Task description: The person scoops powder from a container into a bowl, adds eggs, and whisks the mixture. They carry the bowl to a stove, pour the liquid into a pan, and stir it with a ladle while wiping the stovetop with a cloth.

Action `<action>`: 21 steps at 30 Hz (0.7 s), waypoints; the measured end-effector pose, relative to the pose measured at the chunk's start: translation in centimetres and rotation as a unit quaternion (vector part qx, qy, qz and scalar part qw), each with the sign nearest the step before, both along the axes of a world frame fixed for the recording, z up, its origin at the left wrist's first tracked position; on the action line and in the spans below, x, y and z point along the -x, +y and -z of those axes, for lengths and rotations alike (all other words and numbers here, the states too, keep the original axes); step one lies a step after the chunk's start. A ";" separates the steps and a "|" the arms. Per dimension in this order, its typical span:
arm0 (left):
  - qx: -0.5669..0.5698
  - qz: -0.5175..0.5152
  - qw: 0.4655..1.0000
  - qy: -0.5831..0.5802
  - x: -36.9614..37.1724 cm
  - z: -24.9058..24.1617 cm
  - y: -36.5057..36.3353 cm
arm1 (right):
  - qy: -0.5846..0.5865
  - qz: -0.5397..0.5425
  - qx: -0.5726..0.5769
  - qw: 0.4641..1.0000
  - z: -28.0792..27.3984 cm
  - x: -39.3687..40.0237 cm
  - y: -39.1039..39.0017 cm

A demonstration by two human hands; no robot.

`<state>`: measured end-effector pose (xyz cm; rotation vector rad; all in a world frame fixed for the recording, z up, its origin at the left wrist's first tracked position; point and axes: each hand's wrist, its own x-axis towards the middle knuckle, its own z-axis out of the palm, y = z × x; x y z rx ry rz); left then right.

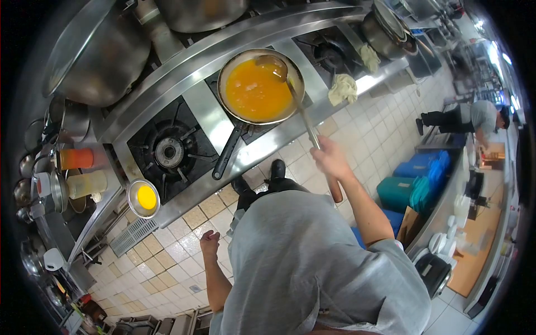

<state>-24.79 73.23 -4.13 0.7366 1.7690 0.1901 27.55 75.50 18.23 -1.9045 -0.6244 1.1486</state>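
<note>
My right hand (330,157) is closed around the long handle of a ladle (305,120), whose wooden end sticks out below my fist. The ladle's bowl rests at the far right side of a frying pan (222,92), in the orange-yellow liquid (251,92) there. The pan sits over a burner, its black handle (228,151) pointing toward me. Hanging low beside my body, my left hand (210,244) has its fingers curled in, and nothing shows in them. A small metal bowl (132,199) with yellow liquid stands at the stove's left front corner.
A bare burner (169,152) lies left of the pan, another (329,54) right. A big steel pot (103,61) stands behind left. Cloths (343,89) hang on the right front edge. Bottles (88,184) stand left. A co-worker (474,119) bends over a counter far right.
</note>
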 end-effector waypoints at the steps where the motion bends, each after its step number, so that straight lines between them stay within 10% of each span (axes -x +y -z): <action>1: 0.003 -0.003 1.000 -0.003 0.0 0.0 -0.1 | 0.029 -0.003 0.006 1.000 0.0 0.2 0.0; 21: 0.004 0.003 1.000 -0.002 1.8 0.3 0.0 | 0.433 0.063 -0.039 0.898 -3.1 3.9 -0.7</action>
